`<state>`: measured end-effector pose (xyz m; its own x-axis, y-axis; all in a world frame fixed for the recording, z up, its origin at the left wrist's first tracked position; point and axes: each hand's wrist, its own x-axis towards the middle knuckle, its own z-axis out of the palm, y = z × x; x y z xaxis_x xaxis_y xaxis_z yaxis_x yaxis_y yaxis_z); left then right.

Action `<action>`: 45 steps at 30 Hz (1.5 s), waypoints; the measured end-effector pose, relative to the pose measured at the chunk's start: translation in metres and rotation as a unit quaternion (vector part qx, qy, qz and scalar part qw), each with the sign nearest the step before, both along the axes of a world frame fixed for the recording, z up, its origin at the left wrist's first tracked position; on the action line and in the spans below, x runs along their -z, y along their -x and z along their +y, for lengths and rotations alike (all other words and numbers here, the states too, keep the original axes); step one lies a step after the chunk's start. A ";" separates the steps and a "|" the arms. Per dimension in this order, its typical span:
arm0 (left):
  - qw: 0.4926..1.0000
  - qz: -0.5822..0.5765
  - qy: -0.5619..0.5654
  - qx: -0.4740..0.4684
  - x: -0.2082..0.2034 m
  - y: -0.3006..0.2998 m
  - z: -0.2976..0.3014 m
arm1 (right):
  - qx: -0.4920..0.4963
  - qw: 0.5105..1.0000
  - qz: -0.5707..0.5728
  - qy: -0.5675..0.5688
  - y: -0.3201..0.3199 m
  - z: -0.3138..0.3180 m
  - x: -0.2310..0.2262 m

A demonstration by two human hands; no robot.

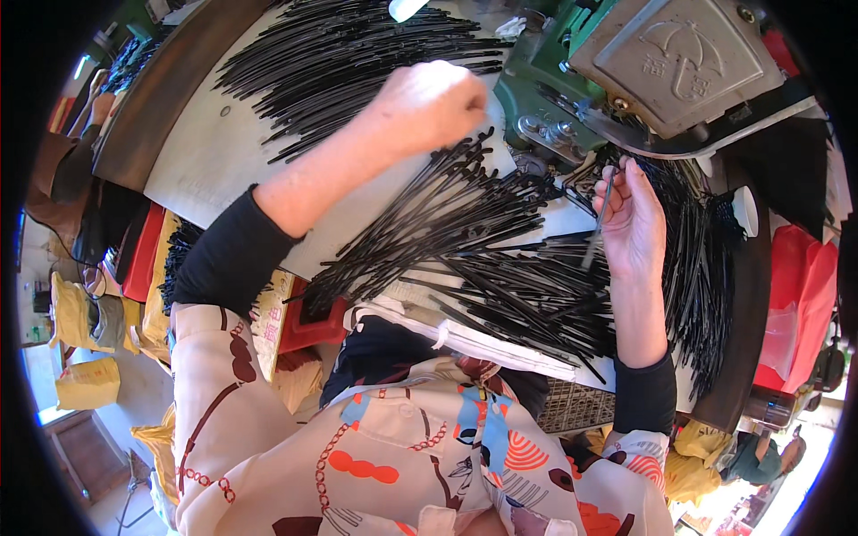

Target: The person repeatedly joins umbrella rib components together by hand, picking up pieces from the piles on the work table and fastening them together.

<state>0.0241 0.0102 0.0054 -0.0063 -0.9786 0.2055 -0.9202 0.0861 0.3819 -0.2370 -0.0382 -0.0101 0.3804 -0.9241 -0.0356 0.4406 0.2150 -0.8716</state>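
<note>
Nearest to me I see the patterned apron, and just beyond it the white counter with a fan of thin black rods lying across its near edge. The right hand is clamped on one single black rod, held almost upright above this fan. The left hand is closed in a fist — its fingers grip the far ends of a rod bundle. Further away lies another rod pile, and beside it stands the green machine with a grey metal cover.
</note>
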 end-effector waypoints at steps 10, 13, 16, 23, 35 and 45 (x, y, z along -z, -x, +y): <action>0.991 -0.070 0.114 0.031 0.011 -0.012 -0.001 | -0.095 0.991 0.099 -0.002 -0.017 0.015 -0.013; 0.994 -0.011 0.100 0.043 -0.002 0.003 0.003 | -0.187 0.962 0.197 0.030 -0.023 0.021 -0.020; 0.989 0.133 0.020 0.055 -0.003 0.013 0.000 | -0.228 0.936 0.257 0.075 -0.028 0.024 -0.021; 0.947 0.295 -0.059 0.114 -0.006 0.026 -0.004 | -0.220 0.931 0.274 0.096 -0.031 0.024 -0.020; 0.944 0.305 -0.025 0.124 -0.010 0.035 -0.017 | -0.173 0.936 0.285 0.114 -0.029 0.017 -0.025; 0.938 0.321 -0.026 0.130 -0.010 0.038 -0.016 | -0.171 0.932 0.296 0.118 -0.028 0.015 -0.024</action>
